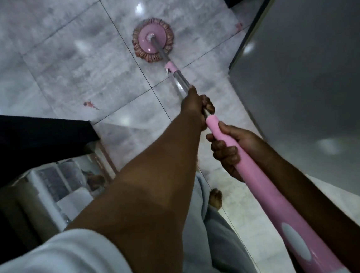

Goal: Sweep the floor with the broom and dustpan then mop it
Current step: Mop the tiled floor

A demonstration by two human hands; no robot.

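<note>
both hands grip the spin mop, left hand curled around the metal shaft, right hand around the pink handle, with its round mop head flat on the grey tiled floor ahead.

Top of pink mop handle ran off bottom edge. Section of steel shaft hidden inside left hand. Person's foot half behind trouser leg. Two reddish specks on tiles too small to identify.
</note>
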